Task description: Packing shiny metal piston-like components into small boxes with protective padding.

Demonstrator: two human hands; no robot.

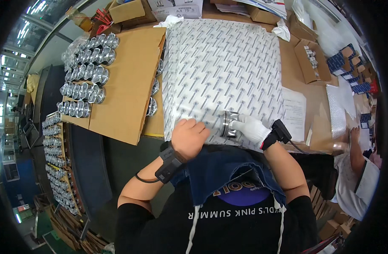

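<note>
One metal piston (231, 124) over one patterned sheet stack (228, 67); gloved right hand (252, 128), fingers clamped on piston. Bare left hand (189, 137) bent; finger closure indeterminable.

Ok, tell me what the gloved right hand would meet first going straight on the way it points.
The right hand would first meet the metal piston it holds; beyond, probably the patterned sheet, though depth is unclear.

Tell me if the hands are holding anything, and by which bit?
The gloved right hand holds a metal piston by its right-hand end, apparently the skirt. I can't tell whether the bare left hand grips anything.
</note>
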